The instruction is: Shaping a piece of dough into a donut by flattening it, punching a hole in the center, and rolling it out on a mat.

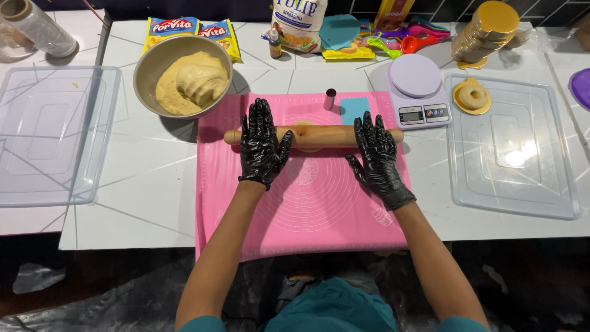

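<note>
Pink mat (307,209): flat gloved hands (264,144) atop rolling pin (319,136).

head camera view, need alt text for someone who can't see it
Two black-gloved hands, left hand and right hand, press flat on a wooden rolling pin over a small piece of dough on a pink mat. A bowl of dough sits to the upper left and a kitchen scale to the upper right.

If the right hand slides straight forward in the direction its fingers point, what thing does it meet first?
Probably the blue scraper, lying on the pink mat just past the rolling pin under the right hand. Fingers fan slightly, so the exact line is uncertain.
</note>
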